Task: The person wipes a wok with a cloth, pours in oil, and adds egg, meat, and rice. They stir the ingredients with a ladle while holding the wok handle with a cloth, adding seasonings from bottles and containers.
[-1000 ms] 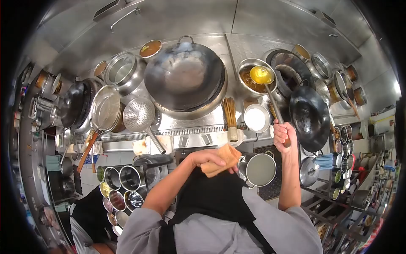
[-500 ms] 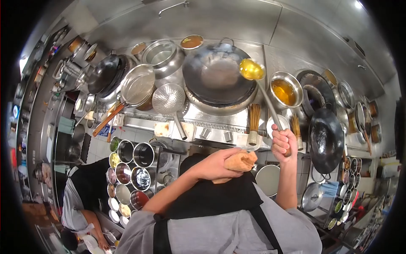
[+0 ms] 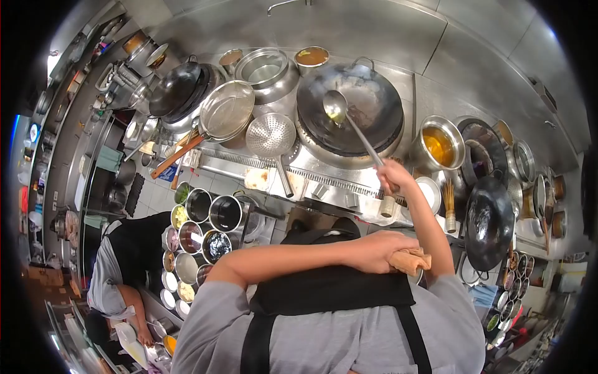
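Observation:
My right hand [image 3: 392, 176] is closed round the handle of a metal ladle [image 3: 336, 107], whose bowl is over the left half of a large dark wok [image 3: 374, 93] on the stove. A little oil shows in the bowl. In front of my chest, my left hand [image 3: 380, 250] grips a folded tan cloth [image 3: 410, 260]. To the right of the wok stands a metal pot of amber oil [image 3: 438, 144]. A perforated skimmer [image 3: 270, 135] lies left of the wok.
Sieves [image 3: 227, 109] and another wok [image 3: 174, 90] are at the left. A dark wok [image 3: 490, 218] and a bamboo brush [image 3: 449, 202] lie right. Seasoning pots [image 3: 226, 212] stand lower left, near another person [image 3: 112, 274].
The ladle has moved left from beside the oil pot to over the wok, and its bowl holds less oil. My left hand with the cloth has shifted right. The camera view has turned slightly.

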A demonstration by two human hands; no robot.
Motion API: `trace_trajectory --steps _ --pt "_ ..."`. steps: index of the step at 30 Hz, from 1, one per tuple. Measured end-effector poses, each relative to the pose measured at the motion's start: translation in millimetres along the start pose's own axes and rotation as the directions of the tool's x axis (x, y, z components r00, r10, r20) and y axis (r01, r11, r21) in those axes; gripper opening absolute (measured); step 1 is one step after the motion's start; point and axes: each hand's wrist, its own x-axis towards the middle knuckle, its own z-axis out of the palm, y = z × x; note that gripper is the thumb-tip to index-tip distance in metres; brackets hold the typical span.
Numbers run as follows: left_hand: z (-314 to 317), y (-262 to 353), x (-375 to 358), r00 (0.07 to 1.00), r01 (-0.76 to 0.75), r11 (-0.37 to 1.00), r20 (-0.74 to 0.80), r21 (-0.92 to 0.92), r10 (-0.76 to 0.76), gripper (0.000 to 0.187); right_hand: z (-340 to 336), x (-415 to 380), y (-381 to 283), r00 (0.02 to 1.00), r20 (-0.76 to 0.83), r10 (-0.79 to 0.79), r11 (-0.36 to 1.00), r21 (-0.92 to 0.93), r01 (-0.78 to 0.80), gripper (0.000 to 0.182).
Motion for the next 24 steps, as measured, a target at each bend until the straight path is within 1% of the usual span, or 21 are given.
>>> trace_trajectory --steps 1,2,3,5,6,7,9,10,11,12,13,14,16,17,18,19,20,21,22,23,24 --pt "1 1 3 0.996 -0.058 0.998 0.068 -0.033 0.06 0.044 -3 22 -1 0.999 -0.002 -0.049 0.997 -0.06 0.049 0.01" --pt "1 1 3 0.993 -0.078 0.997 0.085 -0.011 0.079 0.042 -1 39 -3 0.995 -0.087 -0.046 0.999 -0.029 0.044 0.008" --pt "-6 8 2 0.993 -0.081 0.997 0.086 -0.011 0.081 0.042 -2 54 -2 0.995 -0.089 -0.047 0.999 -0.03 0.044 0.008" --pt "-24 30 -13 0.952 0.297 0.947 0.11 -0.125 -0.284 0.042 -1 75 4 0.941 -0.282 -0.187 0.963 -0.241 0.119 0.007" --pt "-29 25 -22 0.955 0.295 0.938 0.024 -0.182 -0.296 0.043 2 76 11 0.94 -0.287 -0.185 0.965 -0.235 0.118 0.007" --pt "-30 18 -36 0.954 0.299 0.936 0.032 -0.184 -0.298 0.043 6 73 21 0.911 -0.367 -0.188 0.972 -0.202 0.119 0.007" --pt "-30 4 -64 0.941 0.244 0.951 -0.193 -0.188 -0.28 0.045 11 57 37 0.879 -0.441 -0.182 0.978 -0.175 0.115 0.008" --pt "-35 9 -73 0.938 0.248 0.949 -0.195 -0.195 -0.285 0.045 15 39 41 0.915 -0.381 -0.133 0.991 -0.039 0.128 0.009" --pt "-38 19 -81 0.895 0.331 0.91 -0.224 -0.25 -0.387 0.045 21 20 43 0.946 -0.311 -0.087 0.987 0.1 0.124 0.011" --pt "-40 25 -86 0.84 0.408 0.861 -0.244 -0.303 -0.484 0.045 34 -1 37 0.949 -0.306 -0.079 0.988 0.103 0.116 0.011" --pt "-41 25 -89 0.839 0.412 0.859 -0.24 -0.304 -0.487 0.045 52 -23 23 0.968 -0.247 0.032 0.922 0.38 0.067 0.01" --pt "-43 24 -91 0.837 0.415 0.867 -0.256 -0.277 -0.483 0.044 65 -33 14 0.979 -0.165 0.118 0.782 0.623 0.011 0.01" --pt "-50 25 -94 0.842 0.411 0.878 -0.266 -0.246 -0.469 0.044 67 -26 14 0.992 0.052 0.115 0.591 0.799 -0.11 0.005" --pt "-59 30 -95 0.855 0.39 0.897 -0.278 -0.209 -0.437 0.042 63 -9 14 0.982 0.173 0.073 0.476 0.859 -0.187 0.004" --pt "-68 34 -99 0.868 0.37 0.913 -0.286 -0.172 -0.405 0.039 57 7 7 0.984 0.163 0.068 0.474 0.863 -0.176 0.004" --pt "-75 39 -108 0.914 0.199 0.901 -0.258 -0.387 -0.313 0.041 49 25 -3 0.979 0.199 0.031 0.466 0.864 -0.19 0.005" --pt "-85 44 -121 0.945 0.029 0.813 -0.249 -0.582 -0.211 0.042 41 42 -11 0.973 0.231 -0.009 0.459 0.865 -0.201 0.006" --pt "-99 51 -134 0.98 -0.088 0.743 -0.191 -0.664 -0.055 0.041 34 61 -12 0.979 0.2 -0.028 0.484 0.86 -0.162 0.007" --pt "-115 67 -149 0.981 -0.183 0.717 -0.072 -0.672 0.182 0.041 32 72 -13 0.995 0.098 -0.004 0.57 0.818 -0.078 0.006" --pt "-131 83 -162 0.916 -0.257 0.683 0.052 -0.684 0.397 0.041 33 78 -16 1.0 -0.007 0.012 0.65 0.76 -0.002 0.006" --pt "-147 100 -174 0.826 -0.283 0.666 0.179 -0.69 0.535 0.042 37 79 -16 1.0 -0.029 0.013 0.64 0.768 0.014 0.006"
